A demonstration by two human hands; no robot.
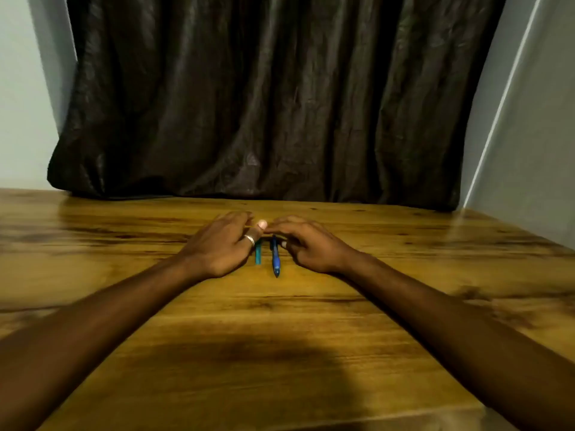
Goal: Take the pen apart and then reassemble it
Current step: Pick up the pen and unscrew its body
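Two pen parts lie side by side on the wooden table (280,321), both pointing toward me. The left one is a short teal tube (258,256). The right one is a longer blue pen body (275,259) with its pointed tip nearest me. My left hand (222,247), with a ring on the thumb, rests beside the teal tube, and its thumb covers the tube's far end. My right hand (306,245) rests beside the blue body, its forefinger and thumb at that part's far end. The fingertips of both hands nearly meet above the parts. Whether either hand grips a part is hidden.
A dark crumpled curtain (273,104) hangs behind the table's far edge. Pale walls stand at the left and at the right (535,150). My head's shadow falls on the near part of the table.
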